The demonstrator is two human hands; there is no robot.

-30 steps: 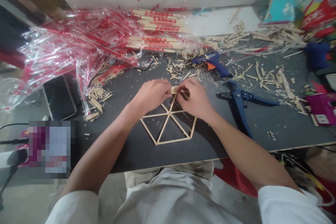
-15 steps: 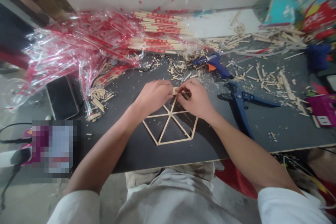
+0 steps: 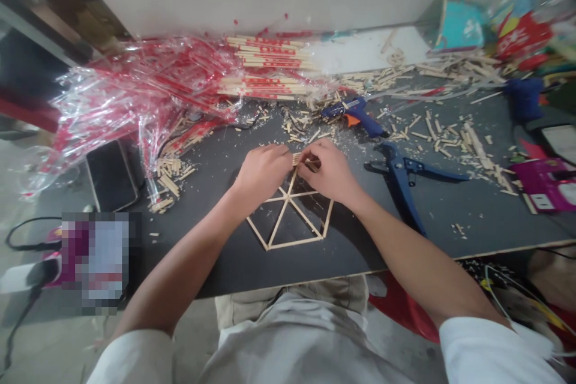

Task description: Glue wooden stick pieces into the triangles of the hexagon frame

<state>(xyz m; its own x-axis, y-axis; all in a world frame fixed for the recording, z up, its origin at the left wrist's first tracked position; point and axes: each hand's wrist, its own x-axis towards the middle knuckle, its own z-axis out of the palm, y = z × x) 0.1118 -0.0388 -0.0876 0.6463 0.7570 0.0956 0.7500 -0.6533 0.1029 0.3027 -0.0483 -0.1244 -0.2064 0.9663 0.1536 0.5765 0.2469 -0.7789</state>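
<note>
A hexagonal frame of thin wooden sticks (image 3: 294, 244) lies flat on the dark table, with sticks crossing at its centre like spokes. Over its far side, my left hand (image 3: 265, 171) and my right hand (image 3: 326, 169) meet with curled fingers. Between the fingertips shows a small row of short wooden sticks (image 3: 296, 159), pinched from both sides. Part of the frame's far edge is hidden under my hands, so I cannot tell how the short sticks touch it.
Beyond my hands lies a blue glue gun (image 3: 357, 114) with an orange trigger. Blue cutters (image 3: 402, 177) rest to the right. Red-and-clear wrappers (image 3: 153, 78) and bundled chopsticks (image 3: 270, 54) pile up behind. A phone (image 3: 111, 177) lies left; stick offcuts (image 3: 477, 147) litter the right.
The camera view has shifted slightly, so the scene sits a little differently. Both hands keep their pinch at the frame's far side, with hardly any finger movement visible.
</note>
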